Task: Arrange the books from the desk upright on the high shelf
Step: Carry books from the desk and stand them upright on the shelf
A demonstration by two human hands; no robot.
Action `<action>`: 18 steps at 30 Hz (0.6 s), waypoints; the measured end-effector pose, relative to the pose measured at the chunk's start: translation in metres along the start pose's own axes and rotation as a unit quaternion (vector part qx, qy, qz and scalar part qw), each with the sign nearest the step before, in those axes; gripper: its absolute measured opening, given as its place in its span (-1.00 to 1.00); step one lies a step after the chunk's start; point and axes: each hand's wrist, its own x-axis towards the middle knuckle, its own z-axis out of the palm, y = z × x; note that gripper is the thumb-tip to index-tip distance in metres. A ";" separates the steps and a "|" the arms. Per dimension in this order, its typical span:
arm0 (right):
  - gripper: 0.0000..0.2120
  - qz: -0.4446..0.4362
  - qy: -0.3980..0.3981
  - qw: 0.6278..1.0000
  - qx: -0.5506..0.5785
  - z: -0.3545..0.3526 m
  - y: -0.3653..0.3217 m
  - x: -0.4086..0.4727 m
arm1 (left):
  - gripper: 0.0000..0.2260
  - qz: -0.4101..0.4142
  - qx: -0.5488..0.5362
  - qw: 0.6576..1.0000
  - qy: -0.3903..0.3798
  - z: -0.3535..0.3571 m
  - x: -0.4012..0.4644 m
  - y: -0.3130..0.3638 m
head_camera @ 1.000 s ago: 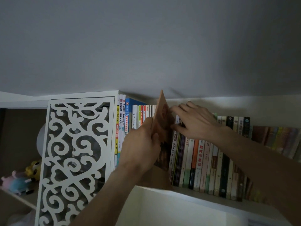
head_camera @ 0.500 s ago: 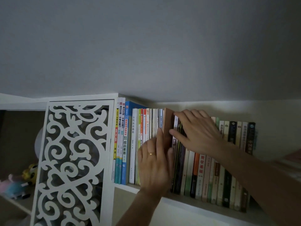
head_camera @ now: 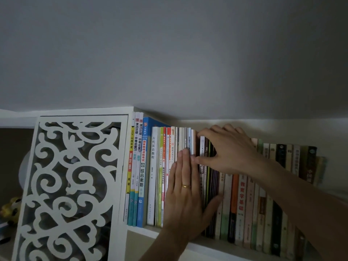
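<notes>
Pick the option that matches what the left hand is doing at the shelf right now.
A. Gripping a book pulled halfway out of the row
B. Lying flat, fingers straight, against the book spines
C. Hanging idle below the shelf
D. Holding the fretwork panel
B: the left hand lies flat with straight fingers against the spines of the upright books, gripping nothing.

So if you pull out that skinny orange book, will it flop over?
Probably not while shelved: the orange book stands upright, wedged between neighbours. Pulled out, it looks thin, so likely light and a bit bendy. It may drag, since the row looks packed tight.
</notes>
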 end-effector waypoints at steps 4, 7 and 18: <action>-0.43 0.003 0.043 0.997 -0.064 0.012 -0.004 -0.005 | -0.09 0.015 0.027 0.999 -0.007 0.001 0.000 -0.004; -0.39 -0.003 0.058 0.995 -0.082 0.019 -0.006 -0.009 | -0.09 0.010 0.020 1.000 -0.018 -0.003 -0.001 -0.001; -0.36 -0.054 0.013 0.989 -0.138 0.019 0.003 -0.102 | -0.28 -0.024 -0.080 0.996 -0.039 -0.034 -0.023 0.040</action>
